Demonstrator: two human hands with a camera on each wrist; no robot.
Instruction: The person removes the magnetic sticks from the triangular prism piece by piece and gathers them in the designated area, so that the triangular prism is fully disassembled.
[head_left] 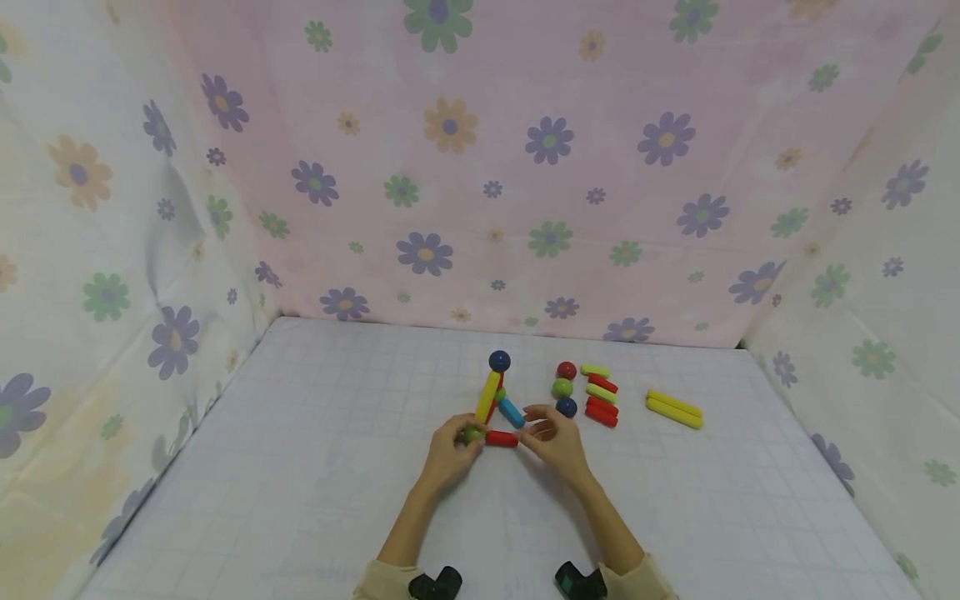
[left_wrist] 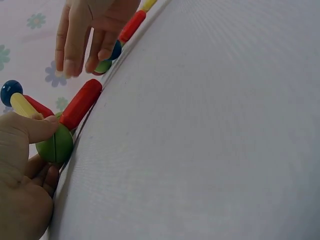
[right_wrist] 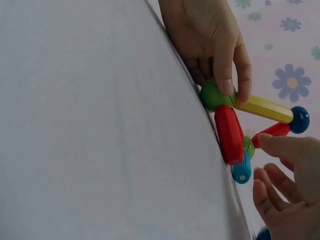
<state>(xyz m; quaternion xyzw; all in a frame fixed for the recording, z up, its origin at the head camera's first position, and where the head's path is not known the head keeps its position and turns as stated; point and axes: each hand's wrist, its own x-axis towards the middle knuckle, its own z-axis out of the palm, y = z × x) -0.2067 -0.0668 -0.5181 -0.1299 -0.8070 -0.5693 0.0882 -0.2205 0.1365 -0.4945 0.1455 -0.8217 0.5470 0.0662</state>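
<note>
My left hand (head_left: 447, 452) grips a green ball (right_wrist: 212, 96) at the near left corner of a small structure of balls and sticks. From that ball a red stick (head_left: 502, 438) reaches right along the table, and a yellow stick (head_left: 487, 397) slants up to a dark blue ball (head_left: 499, 361). Behind, a second green ball (right_wrist: 248, 146) joins a light blue stick (head_left: 512, 412) and another red stick (right_wrist: 272, 132), partly hidden. Beside the free ends of the near red and light blue sticks is my right hand (head_left: 558, 443), fingers loosely bent, holding nothing.
Right of the structure stand a red ball (head_left: 566, 370), a green ball (head_left: 562, 387) and a dark blue ball (head_left: 566, 407) in a column. Several short red and yellow-green sticks (head_left: 602, 390) lie beside them. Two yellow sticks (head_left: 674, 410) lie farther right.
</note>
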